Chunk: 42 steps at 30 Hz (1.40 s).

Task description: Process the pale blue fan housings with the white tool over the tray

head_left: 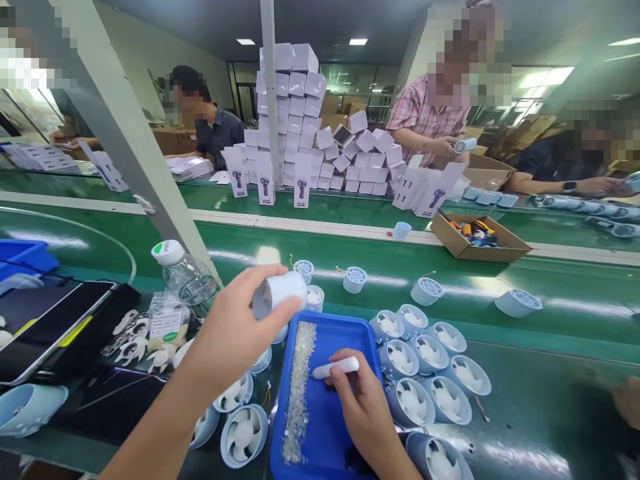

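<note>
My left hand grips a pale cylindrical fan housing above the tray's far left corner, thumb and fingers closed around it. A white pen-shaped stick lies in the closed fingers of my right hand, over the blue tray. Along the tray's left side runs a heap of small clear pieces. Right of the tray stand several light-blue fan housings with white blades. More fan housings stand on its left, partly hidden by my left forearm.
Fan housings with short wires sit spaced along the green conveyor. A bottle stands at left beside a slanted post. Beyond are a carton of parts, stacked white boxes and several people at work.
</note>
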Motion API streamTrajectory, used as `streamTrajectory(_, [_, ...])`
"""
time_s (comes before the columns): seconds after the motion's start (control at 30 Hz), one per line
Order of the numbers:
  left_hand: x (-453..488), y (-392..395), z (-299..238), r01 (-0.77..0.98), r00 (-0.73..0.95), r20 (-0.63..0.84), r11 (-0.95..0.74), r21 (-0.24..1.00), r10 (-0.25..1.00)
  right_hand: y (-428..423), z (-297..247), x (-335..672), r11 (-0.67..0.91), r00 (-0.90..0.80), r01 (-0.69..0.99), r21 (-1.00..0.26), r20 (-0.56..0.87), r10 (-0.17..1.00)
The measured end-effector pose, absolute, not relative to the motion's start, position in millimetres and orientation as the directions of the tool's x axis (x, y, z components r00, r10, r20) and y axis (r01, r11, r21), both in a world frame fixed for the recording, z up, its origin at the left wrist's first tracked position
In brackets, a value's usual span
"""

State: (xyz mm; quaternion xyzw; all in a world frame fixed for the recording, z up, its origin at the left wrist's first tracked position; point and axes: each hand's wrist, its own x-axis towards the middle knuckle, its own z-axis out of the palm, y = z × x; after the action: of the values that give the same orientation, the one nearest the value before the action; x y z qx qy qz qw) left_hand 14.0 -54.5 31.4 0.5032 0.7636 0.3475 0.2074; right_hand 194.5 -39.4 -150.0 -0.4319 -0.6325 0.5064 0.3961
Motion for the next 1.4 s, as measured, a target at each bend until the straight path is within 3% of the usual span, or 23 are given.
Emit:
streamTrajectory(0.27, [5,-113,12,0.256,-0.653,-0.146,0.397,0.881,0.744,-41,-146,198,0.152,-0.257,0.179,-0.972,0.103,0.961])
streamTrajectory(0.53, [-9,-126,-2,-0.062,-0.66,-0.236,0.261,0.963,0.713,-48,-145,206,0.229,-0.204,0.264,-0.937,0.178,0.963])
streamTrajectory(1.0, [-26,-133,-27,-0.287,-0.672,-0.321,0.165,0.944,0.667,-64,-139,228,0.441,-0.2,0.461,-0.77,0.394,0.897])
streamTrajectory(1.13, [-26,-132,-32,-0.329,-0.671,-0.348,0.159,0.931,0.655,-69,-139,232,0.396,-0.142,0.463,-0.793,0.375,0.916])
streamTrajectory(1.3, [-27,-134,-35,-0.379,-0.639,-0.391,0.171,0.909,0.662,-78,-141,233,0.273,0.049,0.429,-0.861,0.324,0.945])
streamTrajectory(1.4, [-28,-134,-35,-0.421,-0.595,-0.431,0.193,0.886,0.679,-80,-145,235,0.228,0.063,0.422,-0.877,0.279,0.958])
